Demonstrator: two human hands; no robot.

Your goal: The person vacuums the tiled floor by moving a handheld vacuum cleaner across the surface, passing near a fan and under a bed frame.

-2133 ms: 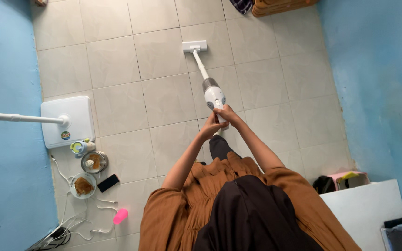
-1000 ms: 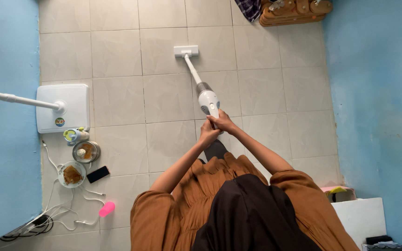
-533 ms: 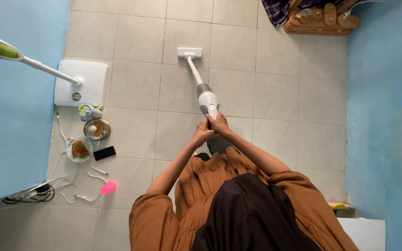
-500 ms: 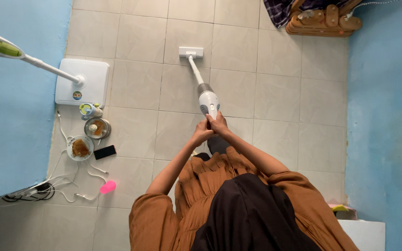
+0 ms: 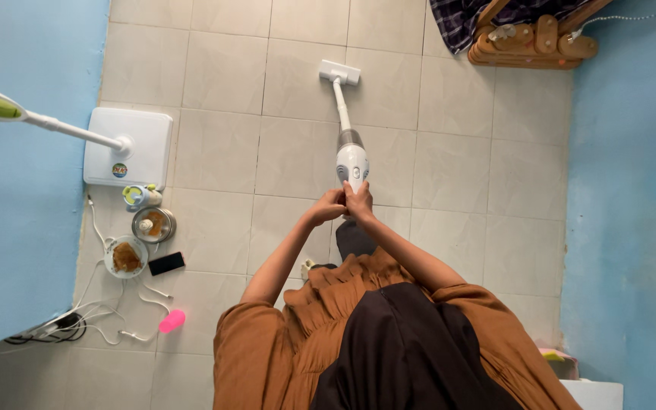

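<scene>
Both the left hand [image 5: 326, 207] and the right hand [image 5: 358, 199] gripped the vacuum [image 5: 350, 156], its head [image 5: 339, 73] on the floor [image 5: 222, 159] near the far edge, much floor still left.

Rust-brown garment, loose and gathered in fine pleats across the front, wide sleeves ending near the elbows, forearms bare, black cloth panel hanging down the middle, dark trouser leg below the hem, left hand [image 5: 329, 206] and right hand [image 5: 359, 201] ringless.
</scene>
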